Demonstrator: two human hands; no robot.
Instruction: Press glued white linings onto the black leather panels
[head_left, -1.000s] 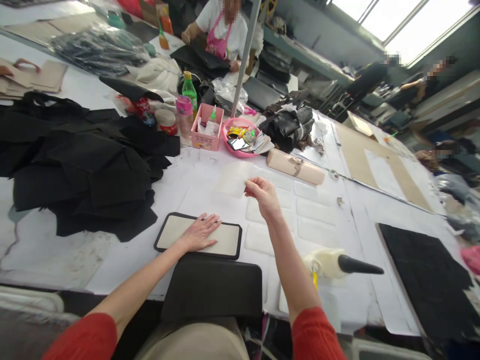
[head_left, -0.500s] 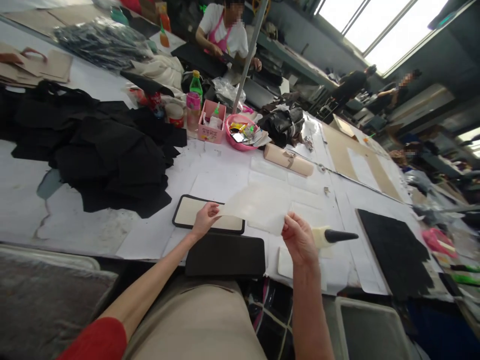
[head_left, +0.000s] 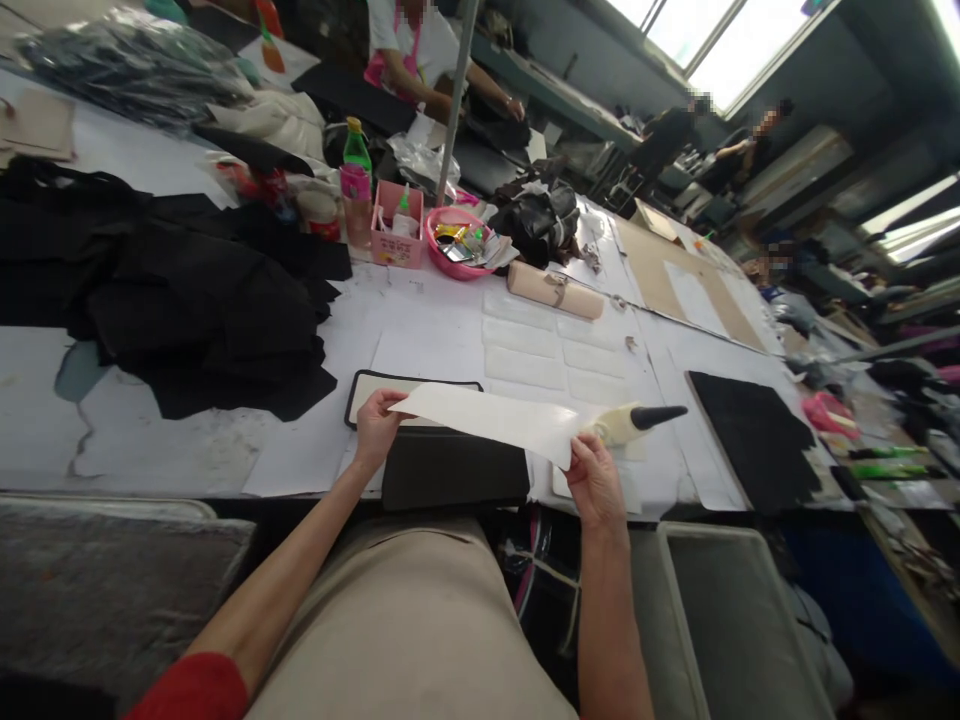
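Note:
A thin white sheet [head_left: 491, 418] is stretched between my two hands above the table. My left hand [head_left: 377, 428] pinches its left end, and my right hand [head_left: 592, 472] grips the lower right corner. Beneath the sheet lies a black-edged panel with a cream face [head_left: 367, 388], partly covered. Closer to my body, a black rectangular panel [head_left: 454, 472] rests at the table's edge. A cream bottle with a black nozzle [head_left: 621, 424] lies just beyond my right hand. Several translucent rectangular pieces [head_left: 525, 367] are laid out in rows behind the sheet.
Black cut pieces [head_left: 202, 300] are heaped at left. A pink box [head_left: 397, 225], a pink basket [head_left: 459, 262] and a beige roll [head_left: 555, 290] stand farther back. A black stack [head_left: 754, 440] lies at right. Across the table, a person [head_left: 420, 60] handles dark material.
The view has shifted. My hands are farther apart, and the sheet between them is pulled straighter and now shows its opaque white surface.

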